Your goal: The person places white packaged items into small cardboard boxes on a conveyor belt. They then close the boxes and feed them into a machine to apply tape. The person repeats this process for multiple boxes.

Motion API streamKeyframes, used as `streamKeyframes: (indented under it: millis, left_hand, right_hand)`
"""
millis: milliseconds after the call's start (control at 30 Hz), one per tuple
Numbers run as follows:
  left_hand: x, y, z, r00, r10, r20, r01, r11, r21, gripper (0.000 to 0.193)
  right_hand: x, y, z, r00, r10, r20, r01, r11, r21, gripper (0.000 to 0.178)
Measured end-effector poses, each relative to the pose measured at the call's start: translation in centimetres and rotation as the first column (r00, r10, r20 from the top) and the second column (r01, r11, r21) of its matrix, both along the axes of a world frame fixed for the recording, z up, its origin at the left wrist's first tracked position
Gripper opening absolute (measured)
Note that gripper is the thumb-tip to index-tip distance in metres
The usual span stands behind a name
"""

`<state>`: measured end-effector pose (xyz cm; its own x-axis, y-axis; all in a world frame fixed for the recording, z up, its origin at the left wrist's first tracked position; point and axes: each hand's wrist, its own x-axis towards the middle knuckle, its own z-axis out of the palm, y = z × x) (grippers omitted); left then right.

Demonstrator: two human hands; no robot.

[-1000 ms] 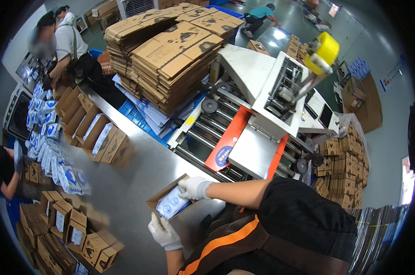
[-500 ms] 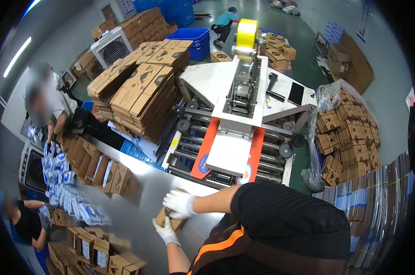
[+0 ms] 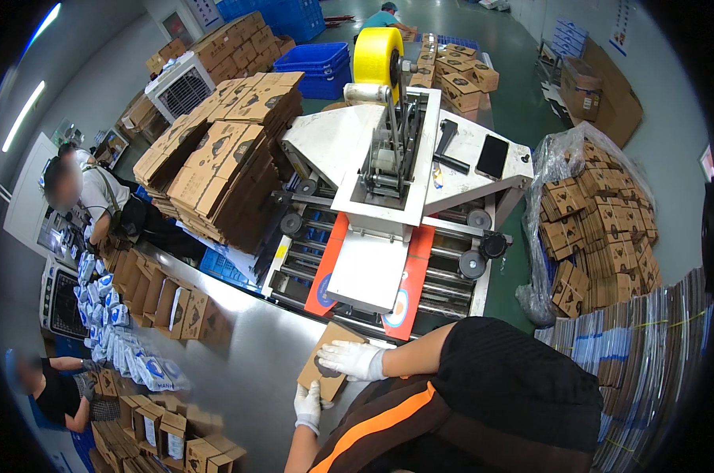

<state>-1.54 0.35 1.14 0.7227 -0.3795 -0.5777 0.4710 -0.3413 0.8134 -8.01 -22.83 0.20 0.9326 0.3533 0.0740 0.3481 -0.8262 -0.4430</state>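
A small brown cardboard box (image 3: 331,333) with a dark print lies on the steel table, tilted in the view, just in front of the taping machine (image 3: 376,268). My left hand (image 3: 308,407), in a white glove, grips its near left corner, thumb on the upper face. Gloved too, my right hand (image 3: 352,360) rests flat on the box's upper face with the fingers stretched out. The box's underside and the left fingers beneath it are hidden. A large yellow tape roll (image 3: 378,59) sits on top of the machine.
Open boxes (image 3: 179,307) and blue-white pouches (image 3: 120,339) stand to the left, by co-workers (image 3: 53,386). Flattened cartons (image 3: 223,169) are piled behind the table (image 3: 250,347). A phone (image 3: 492,156) and tape dispenser (image 3: 450,150) lie on the machine's white wing. Wrapped cartons (image 3: 597,221) stand right.
The box has moved away from me and right, closer to the machine, and its printed face shows more. Both hands moved with it. The whole view has shifted a little.
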Motion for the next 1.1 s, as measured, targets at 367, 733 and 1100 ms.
streamKeyframes:
  millis: [367, 733, 1100]
  left_hand:
    - [0.1, -10.5, -0.1, 0.955, 0.034, -0.296, -0.103, 0.970, -0.218, 0.044]
    - [1.2, 7.7, -6.7, 0.984, 0.108, -0.141, -0.082, 0.980, 0.179, 0.056]
    - [7.1, 28.1, -4.5, 0.773, 0.275, 0.572, -0.606, 0.588, 0.535, 0.044]
  right_hand:
    - [0.2, -5.5, 1.6, 0.945, -0.280, 0.171, 0.311, 0.931, -0.192, 0.043]
    - [4.4, 3.4, 2.6, 0.808, 0.255, -0.531, -0.038, 0.922, 0.386, 0.033]
    - [51.6, 19.5, 11.8, 0.853, 0.061, 0.518, -0.158, 0.977, 0.145, 0.054]
